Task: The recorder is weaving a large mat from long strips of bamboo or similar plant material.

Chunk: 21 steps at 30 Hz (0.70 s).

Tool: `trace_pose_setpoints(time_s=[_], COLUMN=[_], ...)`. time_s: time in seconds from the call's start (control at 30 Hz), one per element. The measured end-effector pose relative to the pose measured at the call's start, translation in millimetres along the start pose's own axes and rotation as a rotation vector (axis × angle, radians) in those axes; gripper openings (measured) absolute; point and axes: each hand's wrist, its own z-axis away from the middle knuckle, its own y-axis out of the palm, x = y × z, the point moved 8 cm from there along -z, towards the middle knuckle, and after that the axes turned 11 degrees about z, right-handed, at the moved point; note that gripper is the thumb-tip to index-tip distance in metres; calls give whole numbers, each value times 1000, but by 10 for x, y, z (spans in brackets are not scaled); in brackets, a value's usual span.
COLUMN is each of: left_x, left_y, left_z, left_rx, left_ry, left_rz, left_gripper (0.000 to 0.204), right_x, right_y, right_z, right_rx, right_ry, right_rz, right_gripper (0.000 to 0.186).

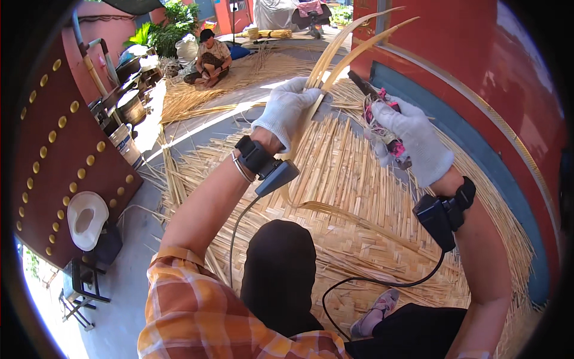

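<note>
In a white knit glove, my left hand (pixel 286 107) is closed around a few long, thin bamboo strips (pixel 342 52). Their upper ends curve away to the right, and their lower ends hang toward the mat. My right hand (pixel 418 139), gloved as well, grips a knife (pixel 361 85) with a dark blade and a handle wrapped in rags and pink cloth. The blade tip points up toward the strips, with a small gap seeming to lie between them. Below both hands spreads a partly woven bamboo mat (pixel 335 239), its loose strips fanning outward.
Another person (pixel 210 60) sits among strips at the back left. A red wall (pixel 454 60) with a blue base runs along the right. A studded door (pixel 66 143), a white hat (pixel 87 220), a small stool (pixel 84 287) and buckets (pixel 125 143) stand left. Cables hang from my wrist devices.
</note>
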Motion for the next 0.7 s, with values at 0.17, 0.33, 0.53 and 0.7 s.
trace_pose_setpoints(time_s=[0.17, 0.33, 0.53, 0.7], left_x=[-268, -235, -198, -222], left_y=[-485, -823, -989, -1067], left_z=[-54, -113, -114, 9], left_rx=[-188, -224, -78, -27], left_ry=[122, 159, 111, -84], left_rz=[103, 118, 347, 539], left_gripper=[23, 23, 32, 33], right_x=[161, 0, -139, -39], right_y=[469, 945, 1237, 1282], right_z=[-317, -567, -775, -724], right_rx=[16, 50, 60, -93], right_ry=[-135, -74, -111, -275], right_rz=[-52, 78, 254, 582], right_gripper=[26, 31, 34, 34])
